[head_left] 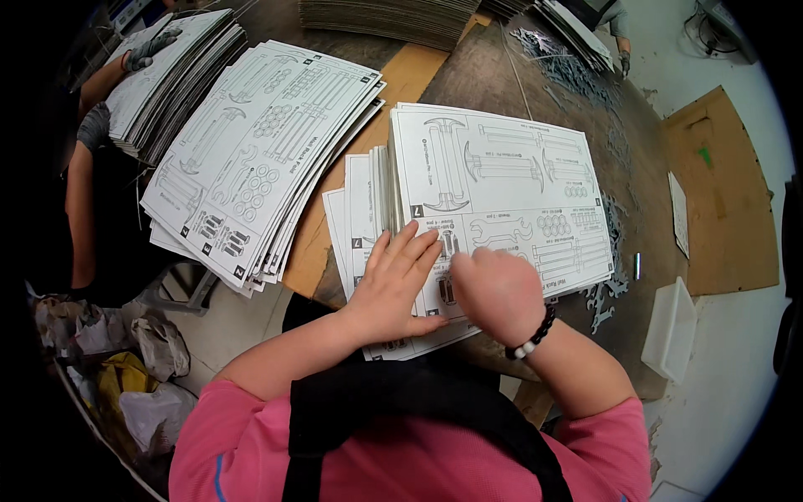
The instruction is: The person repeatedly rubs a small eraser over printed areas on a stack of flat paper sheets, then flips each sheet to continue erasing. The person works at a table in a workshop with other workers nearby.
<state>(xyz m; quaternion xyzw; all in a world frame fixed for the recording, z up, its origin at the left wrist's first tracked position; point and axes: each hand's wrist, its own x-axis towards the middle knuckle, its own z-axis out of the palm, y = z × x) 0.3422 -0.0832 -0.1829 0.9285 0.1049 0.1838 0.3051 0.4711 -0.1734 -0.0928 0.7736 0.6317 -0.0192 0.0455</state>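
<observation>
In front of me lies a stack of white printed cards with line drawings of wrenches, bolts and rack parts. My left hand rests flat on its near left part, fingers stretched and thumb apart. My right hand, with a dark bead bracelet at the wrist, is curled closed on the same top card. Its fingertips are turned under, so anything in them is hidden. More cards stick out from under the stack's left side.
Left of me is a second fanned stack. Beyond it a co-worker's gloved hands rest at another pile. Small metal wrenches are strewn along the table's right side. A white plastic tray and brown board stand at right.
</observation>
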